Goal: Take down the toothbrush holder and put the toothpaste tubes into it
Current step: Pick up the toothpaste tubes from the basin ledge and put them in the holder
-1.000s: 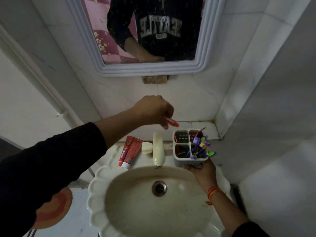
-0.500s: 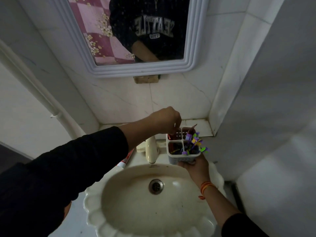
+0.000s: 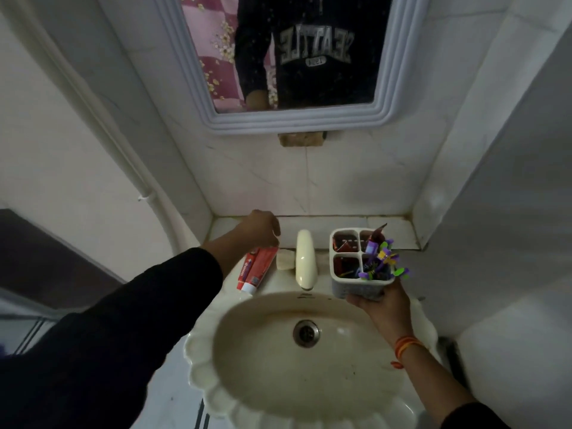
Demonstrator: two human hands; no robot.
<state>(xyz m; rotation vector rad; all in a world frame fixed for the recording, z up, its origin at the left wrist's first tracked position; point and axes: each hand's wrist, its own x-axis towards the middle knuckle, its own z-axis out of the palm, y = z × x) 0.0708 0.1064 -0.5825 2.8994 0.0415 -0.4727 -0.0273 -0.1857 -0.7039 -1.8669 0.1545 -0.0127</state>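
Note:
My right hand grips the bottom of a white four-compartment toothbrush holder above the basin's right rim. Purple and green toothbrushes stick out of its right compartments, and red items lie in the left ones. Two red toothpaste tubes lie side by side on the basin's back left edge, caps pointing toward me. My left hand hovers over their far ends with fingers curled down, touching or nearly touching the top of the tubes; I cannot tell if it grips them.
A cream tap stands between tubes and holder, with a soap bar to its left. The scalloped basin has a central drain. A mirror hangs above; a white pipe runs down the left wall.
My left hand dropped a small red tube into the holder, then moved left and down to the two tubes on the basin edge. The right hand kept hold of the holder.

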